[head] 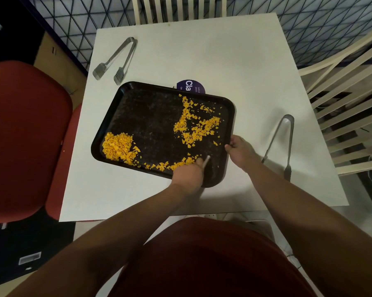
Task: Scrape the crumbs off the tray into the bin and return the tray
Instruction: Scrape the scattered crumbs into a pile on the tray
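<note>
Two bare hands work over a white square bench (234,61), where a black rectangular plastic tray (150,116) lies askew near the middle. Orange-yellow crumbs (118,145) heap at its eight o'clock corner, with more scattered toward three o'clock and along the near rim. One pair of metal tongs (118,58) lies at eleven o'clock, another pair of metal tongs (284,142) at three. Right hand (241,151), grip clamped on the tray's edge; left hand (189,174), grip closed around a thin pale scraper (207,160) on the tray.

Left hand (188,175) fisted, apparently in a closed grip; right hand (240,152) curled, both arms outstretched.
</note>
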